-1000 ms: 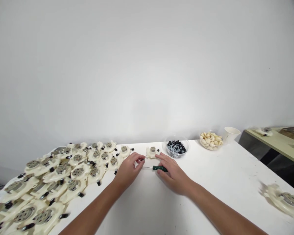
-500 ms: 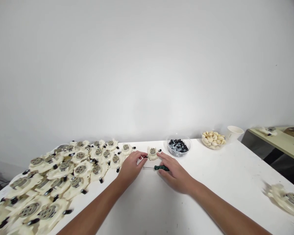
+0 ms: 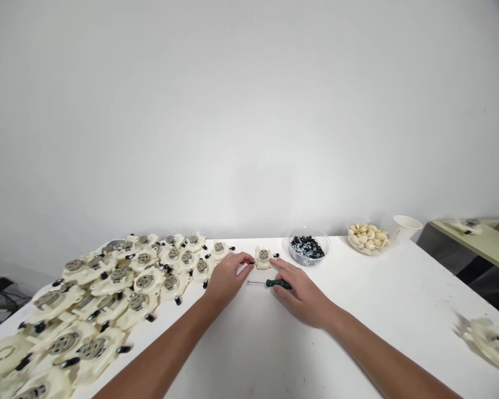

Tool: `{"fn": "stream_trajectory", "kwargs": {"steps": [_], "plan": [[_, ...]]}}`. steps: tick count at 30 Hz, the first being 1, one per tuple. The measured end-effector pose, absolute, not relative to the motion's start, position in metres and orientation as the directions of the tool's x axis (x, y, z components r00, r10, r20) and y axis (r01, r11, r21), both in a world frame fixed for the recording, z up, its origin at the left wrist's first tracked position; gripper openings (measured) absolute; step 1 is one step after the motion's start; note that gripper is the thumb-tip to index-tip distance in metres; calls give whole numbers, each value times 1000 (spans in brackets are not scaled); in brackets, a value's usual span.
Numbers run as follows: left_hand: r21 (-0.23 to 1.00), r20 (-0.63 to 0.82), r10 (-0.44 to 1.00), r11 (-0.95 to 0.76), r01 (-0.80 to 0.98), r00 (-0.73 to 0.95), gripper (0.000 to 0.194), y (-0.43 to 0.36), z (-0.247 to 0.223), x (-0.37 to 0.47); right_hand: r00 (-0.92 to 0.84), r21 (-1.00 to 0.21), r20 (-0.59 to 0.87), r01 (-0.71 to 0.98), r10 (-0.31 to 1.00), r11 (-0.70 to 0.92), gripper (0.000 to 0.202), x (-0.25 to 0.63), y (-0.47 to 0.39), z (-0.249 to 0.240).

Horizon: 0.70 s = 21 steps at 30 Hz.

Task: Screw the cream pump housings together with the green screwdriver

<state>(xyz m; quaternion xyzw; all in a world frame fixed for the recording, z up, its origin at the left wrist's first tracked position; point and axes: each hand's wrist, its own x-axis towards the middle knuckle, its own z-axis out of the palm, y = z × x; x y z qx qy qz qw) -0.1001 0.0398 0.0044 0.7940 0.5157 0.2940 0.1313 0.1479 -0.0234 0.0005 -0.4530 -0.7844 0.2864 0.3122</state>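
A small cream plastic housing (image 3: 263, 258) with a round slotted grey centre lies flat on the white table, between my hands. My left hand (image 3: 229, 277) is closed at its left side, thumb and forefinger pinching a small black piece (image 3: 253, 262). My right hand (image 3: 301, 291) reaches in from the other side, its forefinger on the housing's right edge. A screwdriver (image 3: 278, 284) with a dark green handle sits between that hand's thumb and fingers, its thin shaft pointing left. Another black piece (image 3: 276, 256) sticks out at the housing's upper right.
Many similar housings (image 3: 145, 281) with black pieces are piled on the left. Behind my right hand stands a clear bowl (image 3: 326, 247) of black parts, then another bowl (image 3: 386, 250) of cream pieces and a white cup (image 3: 407, 226). One housing (image 3: 488, 341) lies far right.
The whole view has shifted slightly, so things appear a little further right. My left fingers have moved only slightly at the housing's left side. My right hand stays in place.
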Motion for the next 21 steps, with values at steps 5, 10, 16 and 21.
{"fn": "stream_trajectory", "kwargs": {"steps": [5, 10, 16, 21], "plan": [[501, 335, 886, -455, 736, 319, 15, 41, 1, -101, -392, -736, 233, 527, 890, 425, 24, 148, -23, 1], [508, 321, 893, -443, 739, 315, 15, 42, 1, -102, -394, -728, 239, 532, 888, 432, 23, 147, -23, 1], [470, 345, 880, -462, 752, 326, 15, 38, 6, -101, -402, -724, 255, 524, 879, 449, 19, 148, -24, 3], [441, 369, 866, -484, 756, 339, 14, 36, 8, -101, -411, -721, 251, 525, 876, 453, 20, 148, -24, 4]]}}
